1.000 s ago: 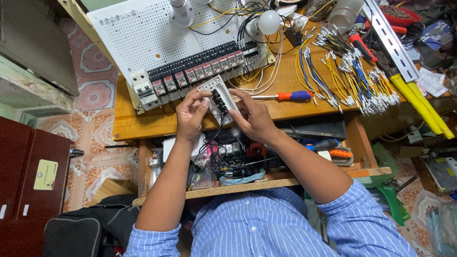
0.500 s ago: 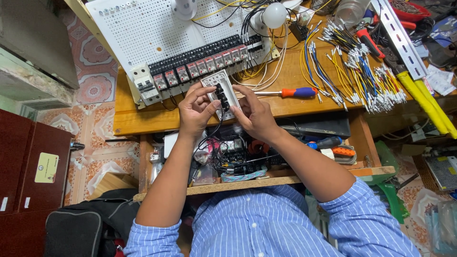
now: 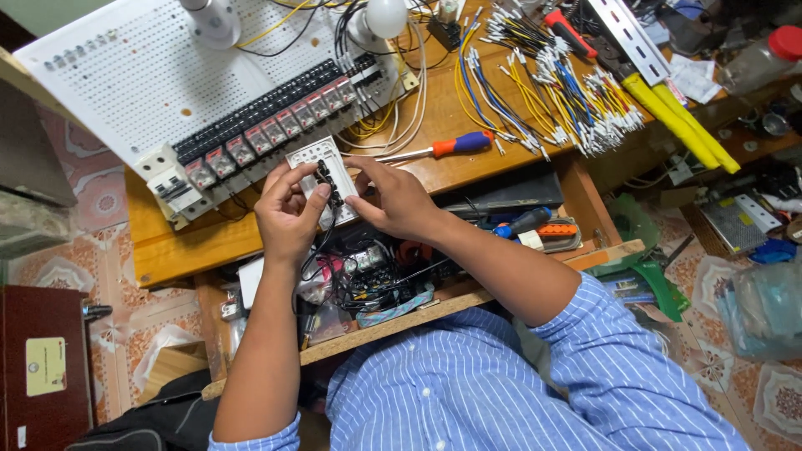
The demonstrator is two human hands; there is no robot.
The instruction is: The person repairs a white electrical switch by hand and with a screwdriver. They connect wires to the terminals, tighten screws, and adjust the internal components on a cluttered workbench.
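white switch plate [image 3: 322, 171] at worktop [image 3: 192, 242] front edge, left hand [image 3: 288, 213] and right hand [image 3: 393, 200] both pinching it, relay row [image 3: 267, 134] just behind, screwdriver [image 3: 443, 148] right, little free room

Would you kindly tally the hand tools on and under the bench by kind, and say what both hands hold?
Screwdrivers: 2, one blue and orange on the bench, one blue and black on the shelf
Yellow-handled cutters: 1
Total: 3
The left hand and right hand both hold the white switch plate.
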